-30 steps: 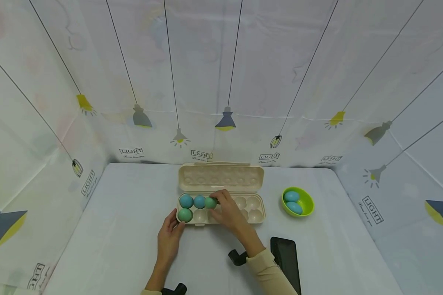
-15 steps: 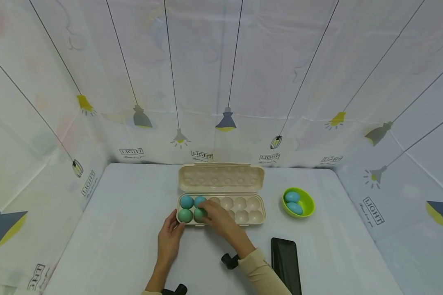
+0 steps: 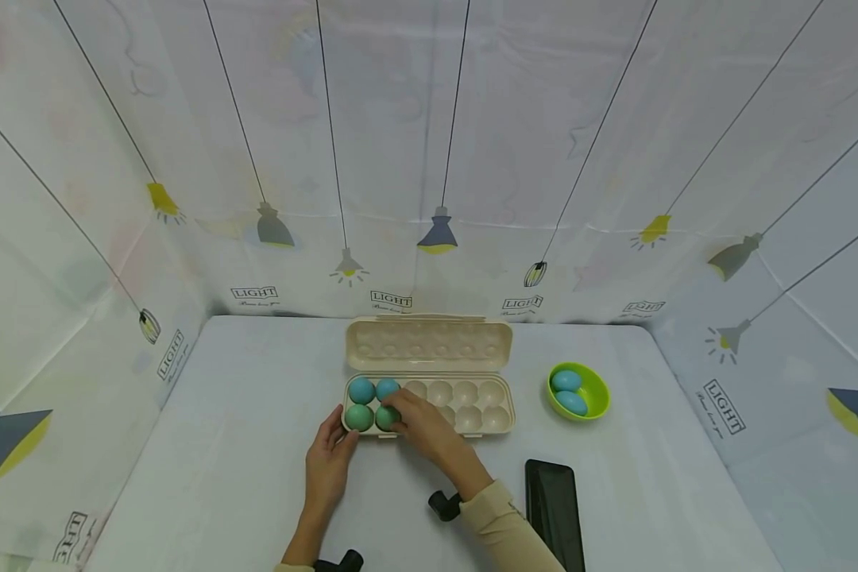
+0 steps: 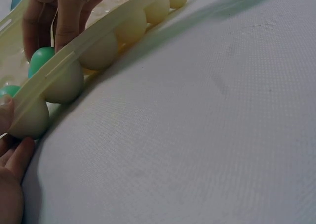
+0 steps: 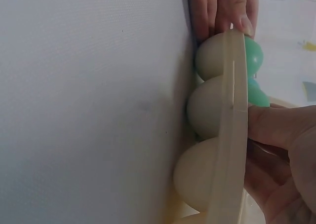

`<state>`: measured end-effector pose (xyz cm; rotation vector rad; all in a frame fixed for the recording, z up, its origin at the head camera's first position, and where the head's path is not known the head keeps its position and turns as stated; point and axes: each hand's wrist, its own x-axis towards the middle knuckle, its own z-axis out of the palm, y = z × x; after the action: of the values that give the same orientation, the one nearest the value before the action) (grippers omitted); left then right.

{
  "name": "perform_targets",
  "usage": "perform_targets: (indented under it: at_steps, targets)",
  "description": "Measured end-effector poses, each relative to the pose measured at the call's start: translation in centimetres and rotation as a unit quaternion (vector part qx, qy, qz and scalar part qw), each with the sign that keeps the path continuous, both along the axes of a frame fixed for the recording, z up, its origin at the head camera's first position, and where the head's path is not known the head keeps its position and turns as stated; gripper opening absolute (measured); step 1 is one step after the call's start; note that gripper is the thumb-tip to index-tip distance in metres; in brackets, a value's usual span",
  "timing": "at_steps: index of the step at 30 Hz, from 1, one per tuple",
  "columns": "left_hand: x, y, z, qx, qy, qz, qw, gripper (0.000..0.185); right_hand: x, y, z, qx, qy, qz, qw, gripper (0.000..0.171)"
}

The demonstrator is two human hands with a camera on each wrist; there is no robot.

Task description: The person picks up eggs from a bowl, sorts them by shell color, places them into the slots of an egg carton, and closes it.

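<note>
Head view, lower centre: the right hand (image 3: 420,425) has its fingertips curled on a green egg (image 3: 385,417) sitting in the near row of the egg tray (image 3: 496,401). The left hand (image 3: 329,465), fingers relaxed, touches the tray's near left corner.

Green bowl (image 3: 593,401) holding two blue eggs (image 3: 568,392), black phone (image 3: 554,512)
</note>
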<state>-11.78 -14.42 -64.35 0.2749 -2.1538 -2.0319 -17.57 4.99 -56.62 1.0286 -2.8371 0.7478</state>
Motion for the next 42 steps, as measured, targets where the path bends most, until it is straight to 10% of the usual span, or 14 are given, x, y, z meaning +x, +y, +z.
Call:
perform_targets:
  at_steps: [13, 25, 42]
  targets:
    - [0.9, 0.6, 3.9, 0.001, -0.017, -0.004, 0.9998, 0.057, 0.0, 0.2, 0.8, 0.01, 0.016, 0.009, 1.0, 0.038]
    - [-0.2, -0.1, 0.6, 0.004, -0.015, -0.001, 0.9999, 0.058, 0.0, 2.6, 3.0, -0.019, 0.078, -0.002, 0.997, 0.034]
    - [0.2, 0.0, 0.7, -0.018, -0.02, -0.009, 0.9996, 0.059, -1.0, 9.4, 5.7, -0.019, 0.164, -0.119, 0.979, 0.036]
